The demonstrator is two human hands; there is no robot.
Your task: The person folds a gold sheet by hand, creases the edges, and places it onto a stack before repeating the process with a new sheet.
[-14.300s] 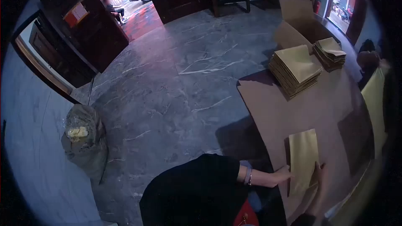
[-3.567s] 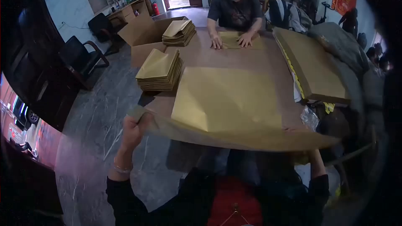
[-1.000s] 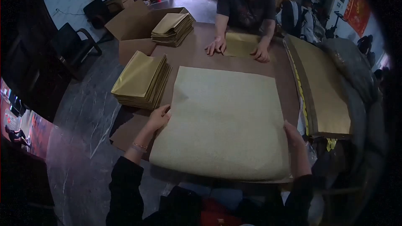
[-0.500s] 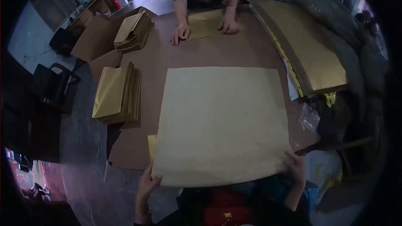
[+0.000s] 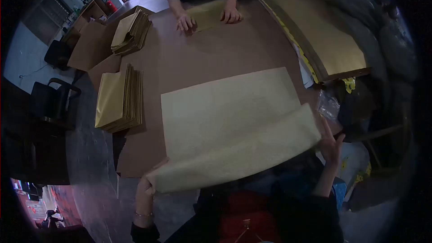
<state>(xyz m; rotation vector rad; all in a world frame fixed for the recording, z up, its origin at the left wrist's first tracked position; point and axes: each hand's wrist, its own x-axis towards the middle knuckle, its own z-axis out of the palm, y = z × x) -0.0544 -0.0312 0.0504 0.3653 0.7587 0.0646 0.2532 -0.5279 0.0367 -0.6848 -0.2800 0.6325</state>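
A large pale tan sheet of paper (image 5: 225, 128) lies on the brown table, its near part lifted and bent over towards the far side. My left hand (image 5: 146, 186) is closed on the sheet's near left corner, with its fingertips partly behind the paper. At the right edge of the sheet, my right hand (image 5: 331, 146) touches the paper with its fingers stretched and the thumb spread away. Across the table, another person's two hands (image 5: 231, 15) rest on a yellowish paper piece (image 5: 209, 15).
Stacks of folded brown paper (image 5: 110, 101) stand on the left, near an open cardboard box (image 5: 92, 47). A thick pile of brown sheets (image 5: 324, 31) lies along the right side. Clear plastic (image 5: 328, 105) sits at the right edge. A black chair (image 5: 51, 94) stands on the floor.
The sheet's near part has been raised and bent over, and its far edge now slants. My right hand has moved up and spread its fingers; my left hand has shifted slightly left.
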